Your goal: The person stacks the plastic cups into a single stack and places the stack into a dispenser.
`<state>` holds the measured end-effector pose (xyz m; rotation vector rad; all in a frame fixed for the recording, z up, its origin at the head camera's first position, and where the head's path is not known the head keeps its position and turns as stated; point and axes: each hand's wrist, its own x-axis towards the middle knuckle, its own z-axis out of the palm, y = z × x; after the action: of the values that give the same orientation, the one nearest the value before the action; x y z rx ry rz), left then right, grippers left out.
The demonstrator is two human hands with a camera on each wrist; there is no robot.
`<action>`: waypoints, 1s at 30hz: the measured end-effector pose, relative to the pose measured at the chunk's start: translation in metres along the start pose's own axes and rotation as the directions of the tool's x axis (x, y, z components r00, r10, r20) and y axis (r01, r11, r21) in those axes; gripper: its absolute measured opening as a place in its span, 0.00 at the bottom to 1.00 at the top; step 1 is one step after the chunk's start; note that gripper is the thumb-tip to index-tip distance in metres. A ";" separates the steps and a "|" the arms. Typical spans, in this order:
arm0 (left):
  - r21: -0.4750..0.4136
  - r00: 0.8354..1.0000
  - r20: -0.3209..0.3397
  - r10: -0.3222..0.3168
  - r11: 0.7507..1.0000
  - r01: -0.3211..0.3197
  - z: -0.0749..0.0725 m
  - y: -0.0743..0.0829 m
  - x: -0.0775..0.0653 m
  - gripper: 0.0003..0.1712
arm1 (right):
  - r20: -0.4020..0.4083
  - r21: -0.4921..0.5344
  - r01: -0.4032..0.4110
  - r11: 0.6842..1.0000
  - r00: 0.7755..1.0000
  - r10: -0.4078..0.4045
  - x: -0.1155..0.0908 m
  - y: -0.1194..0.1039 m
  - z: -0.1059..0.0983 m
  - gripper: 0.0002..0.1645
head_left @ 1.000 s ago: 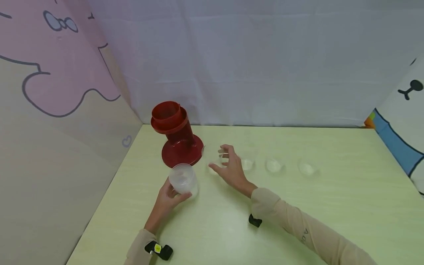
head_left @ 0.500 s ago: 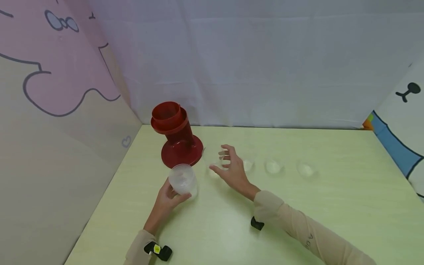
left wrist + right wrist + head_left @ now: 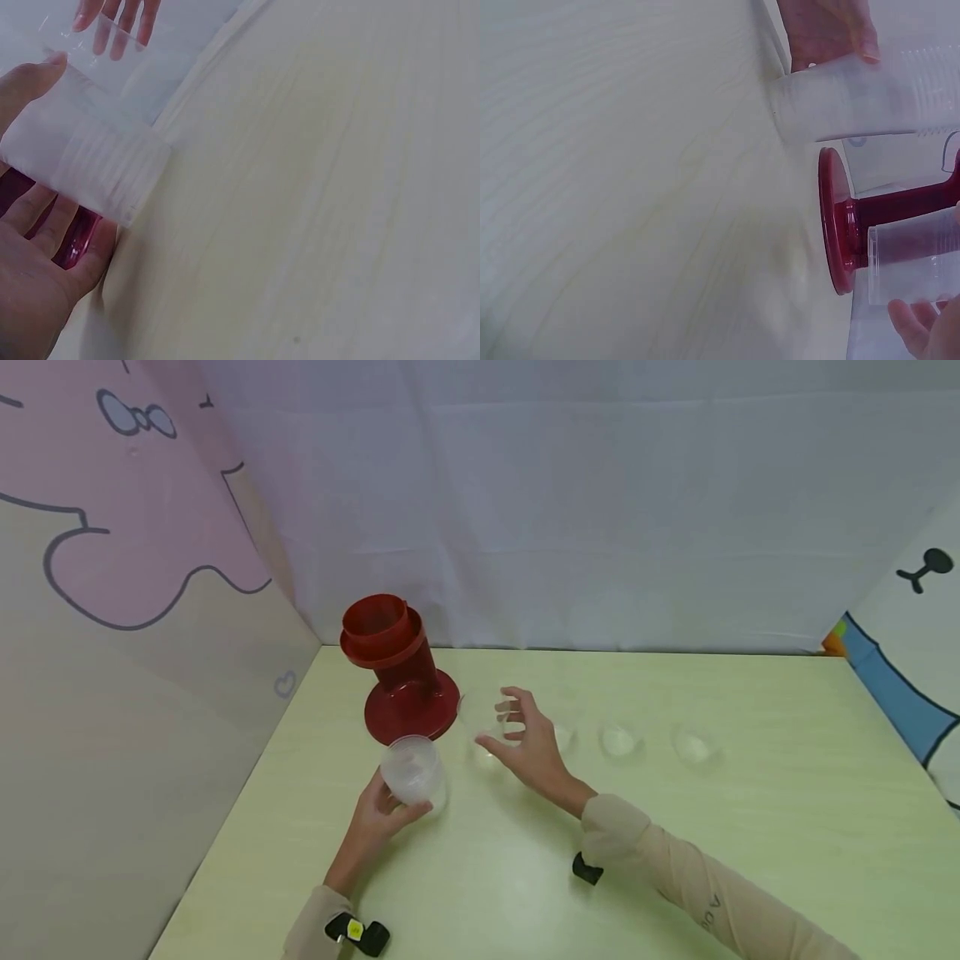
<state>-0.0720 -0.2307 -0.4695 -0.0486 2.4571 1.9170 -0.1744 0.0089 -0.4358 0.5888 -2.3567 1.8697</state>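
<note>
A stack of clear plastic cups [image 3: 412, 770] sits in my left hand [image 3: 378, 818], thumb on the near side and fingers behind. Nested ridges show along the stack [image 3: 105, 161] in the left wrist view. My right hand [image 3: 528, 743] curls its thumb and fingers around a single clear plastic cup [image 3: 911, 259]. That cup's rim points down toward the table in the right wrist view. It is nearly see-through and hard to make out in the head view. Just behind both hands stands a dark red holder [image 3: 405, 668] with a round base and a wide cylindrical top.
To the right of my right hand, faint clear cups stand in a row on the pale table [image 3: 675, 860], including a middle cup [image 3: 619, 739] and a far right cup [image 3: 695, 743]. A white cloth wall [image 3: 570, 510] closes the back, and a printed wall rises on the left.
My right forearm has shifted slightly right and toward me, while its hand keeps almost the same place by the cup. The left hand and its stack have hardly moved.
</note>
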 end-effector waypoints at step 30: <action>0.027 0.999 -0.031 -0.009 1.000 0.009 0.000 -0.010 0.002 0.47 | 0.031 0.042 0.043 0.998 0.999 -0.044 -0.012 -0.070 -0.012 0.38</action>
<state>-0.0732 -0.2330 -0.4794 -0.0890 2.4974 1.8931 -0.1413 0.0107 -0.3723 0.6738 -2.3104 1.9086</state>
